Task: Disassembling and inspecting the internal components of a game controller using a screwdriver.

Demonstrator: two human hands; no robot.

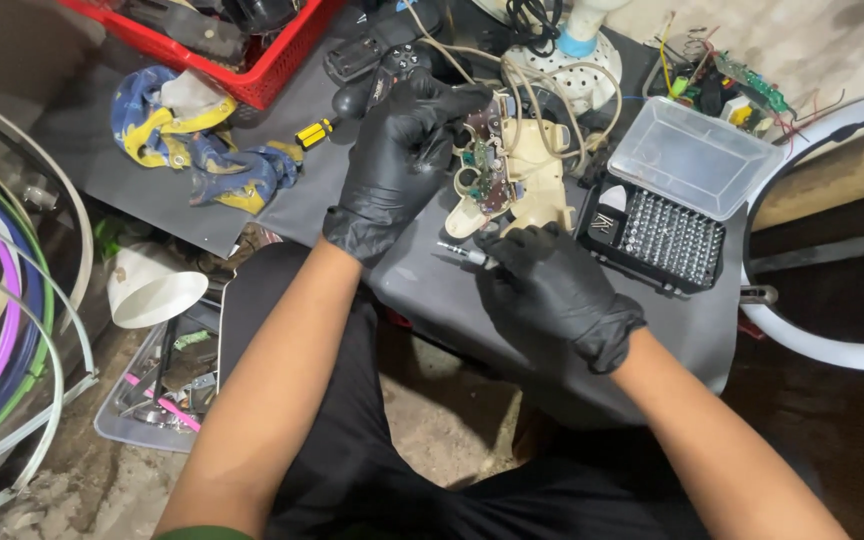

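Observation:
An opened cream game controller (527, 175) lies on the grey work surface (432, 290), its brown circuit board (487, 160) exposed. My left hand (397, 160), in a black glove, rests on the board's top left side and holds the controller. My right hand (552, 295), also gloved in black, grips a small metal precision screwdriver (464, 254) just below the controller, its end pointing left.
An open screwdriver bit case (667, 235) with a clear lid (692, 155) sits right of the controller. A yellow-and-black screwdriver (337, 115), a blue-yellow rag (202, 140) and a red basket (222, 45) lie to the left. Loose circuit boards (737, 90) and wires are at the back.

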